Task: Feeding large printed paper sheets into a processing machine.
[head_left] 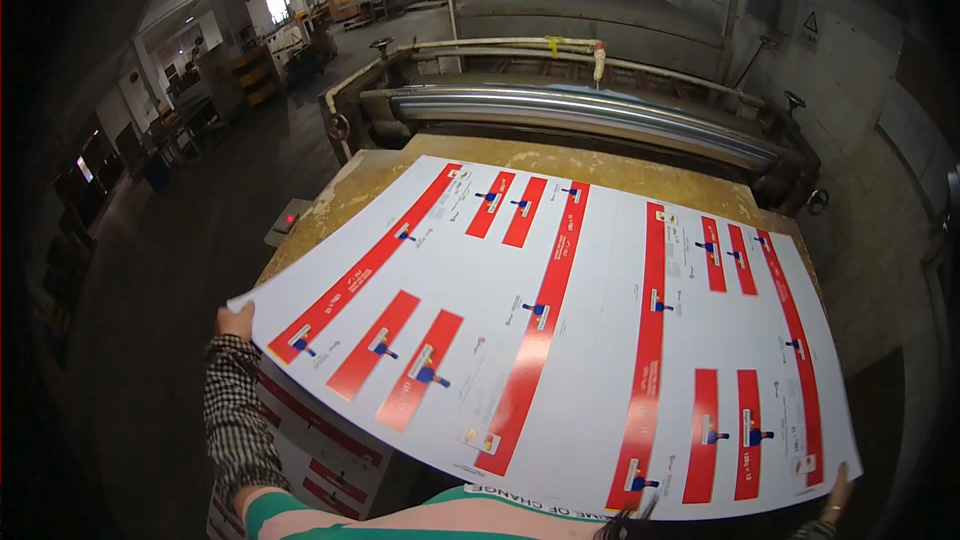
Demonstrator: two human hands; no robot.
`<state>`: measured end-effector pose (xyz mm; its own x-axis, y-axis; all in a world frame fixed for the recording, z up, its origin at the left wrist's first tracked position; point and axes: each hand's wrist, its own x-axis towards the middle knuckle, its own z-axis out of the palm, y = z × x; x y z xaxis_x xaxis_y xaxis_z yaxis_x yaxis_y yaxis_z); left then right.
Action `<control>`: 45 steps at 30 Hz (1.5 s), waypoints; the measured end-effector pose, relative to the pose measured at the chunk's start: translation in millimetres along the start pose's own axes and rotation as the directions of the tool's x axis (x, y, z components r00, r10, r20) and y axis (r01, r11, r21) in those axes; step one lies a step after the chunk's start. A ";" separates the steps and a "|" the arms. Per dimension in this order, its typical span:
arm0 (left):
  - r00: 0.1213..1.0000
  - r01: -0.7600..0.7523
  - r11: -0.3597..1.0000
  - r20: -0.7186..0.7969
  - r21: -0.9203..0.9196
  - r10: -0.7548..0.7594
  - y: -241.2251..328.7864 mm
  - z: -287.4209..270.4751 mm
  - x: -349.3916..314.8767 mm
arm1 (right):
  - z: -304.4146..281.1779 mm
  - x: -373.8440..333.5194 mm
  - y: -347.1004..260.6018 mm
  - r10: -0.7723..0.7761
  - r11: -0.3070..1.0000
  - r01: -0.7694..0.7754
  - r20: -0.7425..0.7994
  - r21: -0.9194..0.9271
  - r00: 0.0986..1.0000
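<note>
A large white printed sheet (597, 340) with red strips and small blue figures spreads across the tan feed board (372, 178) in front of me. My left hand (236, 322) is closed on the sheet's near left corner. At the near right corner, my right hand (842, 488) grips the sheet's edge, its fingers partly hidden. The sheet's far part lies on the board, its far edge short of the metal roller (600, 122). More printed sheets (318, 445) with red strips show below its near left edge.
The roller machine has a pipe rail (500, 44) above it and handwheels (340, 127) at its ends. A small box with a red light (287, 223) sits at the board's left. A wall (850, 110) stands to the right; pillars and machines fill the hall's far left.
</note>
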<state>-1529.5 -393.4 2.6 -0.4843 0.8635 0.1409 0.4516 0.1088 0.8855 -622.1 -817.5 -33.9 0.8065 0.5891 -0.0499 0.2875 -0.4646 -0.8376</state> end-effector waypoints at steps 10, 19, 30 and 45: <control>0.921 0.223 0.952 -0.276 -0.208 -0.276 -74.0 -5.1 12.1 | 1.6 3.8 63.4 0.240 0.970 -0.232 -0.362 0.066 0.901; 0.801 0.484 0.488 -0.143 0.726 -0.582 -147.0 -13.9 16.5 | 16.1 -5.7 96.5 0.536 0.783 -0.365 -0.250 0.503 0.806; 0.372 0.928 0.229 0.747 -0.293 -0.551 33.2 101.5 -246.4 | 81.8 -18.3 51.9 0.493 0.855 -0.444 -0.688 0.269 0.532; 0.150 0.980 -0.057 0.894 -0.191 -0.422 49.9 168.5 -328.1 | 5.9 -5.4 28.0 0.565 0.822 -0.555 -0.318 0.129 0.762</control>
<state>-1221.8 -588.3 -74.0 0.4066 0.5239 -0.7484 -0.6436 0.7457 0.1724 -621.5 -829.8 -60.3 0.9408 -0.0240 -0.3380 -0.2783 -0.6237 -0.7305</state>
